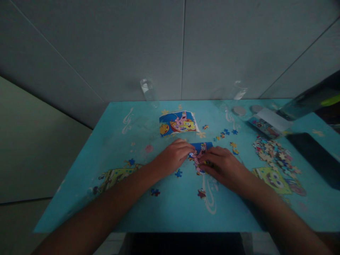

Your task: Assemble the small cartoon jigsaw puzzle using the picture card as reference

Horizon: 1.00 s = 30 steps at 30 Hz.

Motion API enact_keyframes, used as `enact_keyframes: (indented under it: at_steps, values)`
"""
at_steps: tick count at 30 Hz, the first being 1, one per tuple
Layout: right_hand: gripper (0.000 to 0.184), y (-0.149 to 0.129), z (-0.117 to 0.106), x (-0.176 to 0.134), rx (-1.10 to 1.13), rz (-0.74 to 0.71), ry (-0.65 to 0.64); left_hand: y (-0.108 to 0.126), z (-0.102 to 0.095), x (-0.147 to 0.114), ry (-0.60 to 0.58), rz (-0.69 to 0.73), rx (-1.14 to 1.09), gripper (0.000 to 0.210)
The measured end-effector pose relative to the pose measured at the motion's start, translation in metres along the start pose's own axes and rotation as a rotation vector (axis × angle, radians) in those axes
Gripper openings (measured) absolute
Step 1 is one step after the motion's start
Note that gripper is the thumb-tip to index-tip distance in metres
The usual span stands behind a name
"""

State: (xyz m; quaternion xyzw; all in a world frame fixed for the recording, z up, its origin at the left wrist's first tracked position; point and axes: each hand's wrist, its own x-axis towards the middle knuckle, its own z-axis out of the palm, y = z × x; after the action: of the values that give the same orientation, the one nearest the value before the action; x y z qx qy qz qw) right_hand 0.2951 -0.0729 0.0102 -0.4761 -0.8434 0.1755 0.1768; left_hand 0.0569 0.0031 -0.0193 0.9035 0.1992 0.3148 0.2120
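Note:
A partly joined jigsaw puzzle (202, 147) lies on the table between my hands, its blue and pink picture showing in part. My left hand (175, 154) is closed, with its fingertips gripping the puzzle's left edge. From the other side, my right hand (223, 164) has thumb and fingers pinched at the right edge, on a puzzle piece that they largely hide. Just behind the hands lies a picture sheet (178, 123) with cartoon figures in a boat on blue. Loose pieces lie nearby, such as a blue piece (178, 173) and a dark red piece (202, 193).
On the right are a heap of mixed puzzle pieces (277, 154), a dark flat object (316, 156) and a printed packet (268, 124). Two round lids (239, 111) lie behind, near a clear container (240, 90). Another clear container (149, 92) stands at the back left.

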Motion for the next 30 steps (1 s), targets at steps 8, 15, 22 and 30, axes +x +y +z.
enact_keyframes:
  at_steps: [8, 15, 22, 30]
  values:
    - [0.016, -0.002, -0.002, 0.002, 0.02, -0.016, 0.016, 0.002, 0.0, -0.001, -0.054, 0.01, 0.081, 0.021]
    - [0.016, -0.003, -0.003, 0.002, 0.019, -0.007, 0.004, 0.008, -0.009, -0.003, -0.062, 0.019, 0.239, 0.023]
    - [0.016, -0.002, -0.002, 0.001, 0.013, -0.008, 0.008, 0.012, -0.02, -0.011, -0.088, 0.077, 0.399, 0.02]
    - [0.016, -0.001, -0.001, 0.0, 0.017, -0.002, 0.002, 0.014, -0.018, -0.015, -0.217, 0.118, 0.449, 0.028]
